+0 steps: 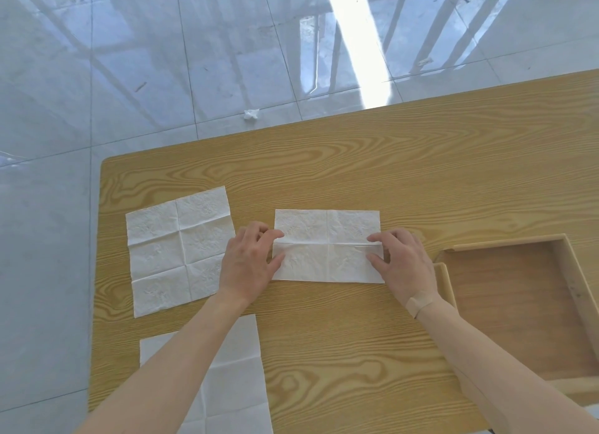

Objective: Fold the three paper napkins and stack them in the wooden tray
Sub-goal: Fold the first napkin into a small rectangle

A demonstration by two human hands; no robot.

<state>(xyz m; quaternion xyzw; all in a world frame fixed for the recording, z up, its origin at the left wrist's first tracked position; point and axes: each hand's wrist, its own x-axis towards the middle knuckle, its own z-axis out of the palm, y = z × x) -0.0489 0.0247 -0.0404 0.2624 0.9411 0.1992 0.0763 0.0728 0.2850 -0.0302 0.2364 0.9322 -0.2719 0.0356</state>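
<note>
So my two hands sit at either end of the middle napkin (327, 247), which lies on the wooden table (356, 161) and reads as a wide rectangle with a crease running across it from side to side. My left hand (248, 265) pinches its left edge: thumb and forefinger close on the paper right at the crease line, the other fingers curled over the lower corner. My right hand (403, 263) does the same at the right edge, fingertips pressed onto the paper at the crease and just below it (a tan plaster (418, 305) crosses that wrist). The napkin spans the gap between the two hands, flat against the table.

A second napkin (176, 248) lies open and unfolded just to the left of my left hand, its fold lines showing as a grid. A third napkin (233, 378) lies open nearer to me, partly under my left forearm. The wooden tray (505, 248) stands on the table to the right of my right hand, holding no napkins.
</note>
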